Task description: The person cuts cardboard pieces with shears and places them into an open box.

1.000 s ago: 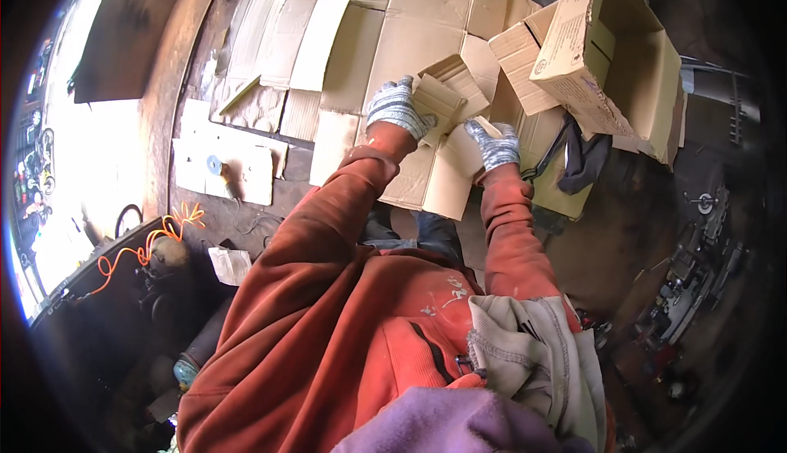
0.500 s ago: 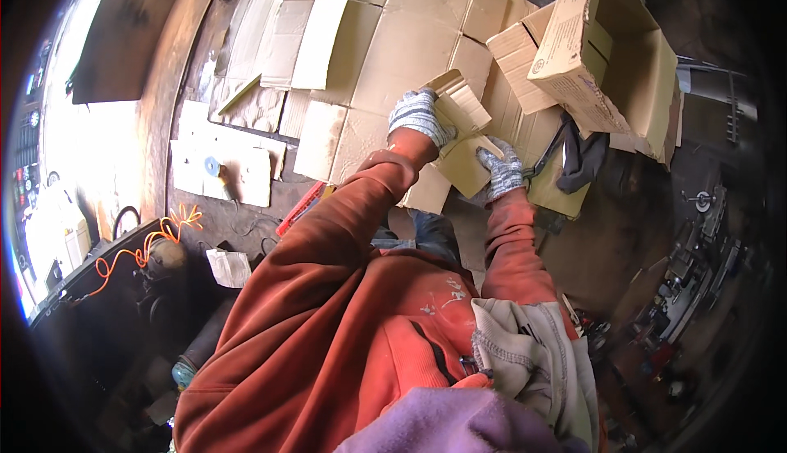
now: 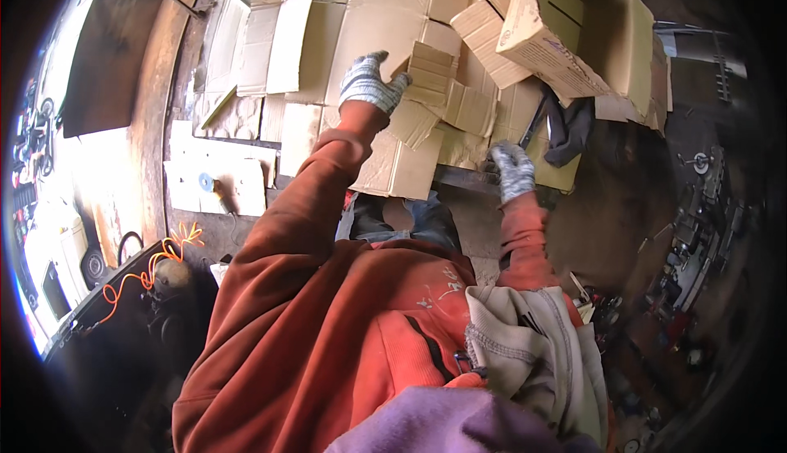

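Handling loose cardboard on the worktop (image 3: 463,180); 2 gloved hands in view; left hand (image 3: 373,84) has its fingers spread, thumb apart, nothing seen in their grasp; it sits just beside the folded cardboard piece (image 3: 430,74), can't tell if they touch; right hand (image 3: 512,168) is at the front edge, fingers curled, can't tell whether they pinch anything.

Folded piece lies near the middle of the worktop, left of the big open box (image 3: 635,59); a creased flap (image 3: 471,109) is at its lower right, a smaller flap (image 3: 414,125) on the side nearer the person; flattened sheets (image 3: 389,22) spread beyond; dark cloth (image 3: 570,129) lies in front of the box.

To do it well, I'd say: take 1 piece at a time by its edge, thumb on top, fingers under; knit gloves likely blunt feel on thin board, so check only 1 layer is caught; press along existing creases, other hand flat on the sheet; mind the front overhang, light pieces could slide off.

Labels: print (image 3: 548,53) on the box's outer side, tilted and too small to read reliably; no other legible writing that I can make out.
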A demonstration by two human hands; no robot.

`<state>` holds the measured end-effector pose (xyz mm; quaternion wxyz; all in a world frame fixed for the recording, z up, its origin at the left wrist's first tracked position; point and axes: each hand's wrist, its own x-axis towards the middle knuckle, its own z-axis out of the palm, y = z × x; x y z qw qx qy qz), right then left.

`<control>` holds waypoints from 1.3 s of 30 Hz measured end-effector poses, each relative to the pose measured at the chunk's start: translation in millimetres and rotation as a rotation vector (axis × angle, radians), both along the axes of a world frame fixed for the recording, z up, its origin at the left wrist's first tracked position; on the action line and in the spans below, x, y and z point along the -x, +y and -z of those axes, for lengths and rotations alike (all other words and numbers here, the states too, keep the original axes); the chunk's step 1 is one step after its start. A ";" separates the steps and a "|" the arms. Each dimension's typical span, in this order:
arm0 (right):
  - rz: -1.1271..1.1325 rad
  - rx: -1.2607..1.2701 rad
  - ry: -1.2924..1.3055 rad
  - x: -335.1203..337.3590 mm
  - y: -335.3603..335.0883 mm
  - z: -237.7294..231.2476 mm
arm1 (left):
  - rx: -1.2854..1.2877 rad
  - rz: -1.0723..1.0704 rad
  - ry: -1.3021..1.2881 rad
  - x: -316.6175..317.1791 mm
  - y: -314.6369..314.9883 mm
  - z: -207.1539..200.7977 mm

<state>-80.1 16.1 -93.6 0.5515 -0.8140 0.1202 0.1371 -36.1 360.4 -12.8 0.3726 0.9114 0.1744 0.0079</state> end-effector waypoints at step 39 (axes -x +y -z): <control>-0.409 0.888 -0.938 -147.4 -31.2 -214.9 | -0.619 0.382 0.244 -26.9 -152.8 0.6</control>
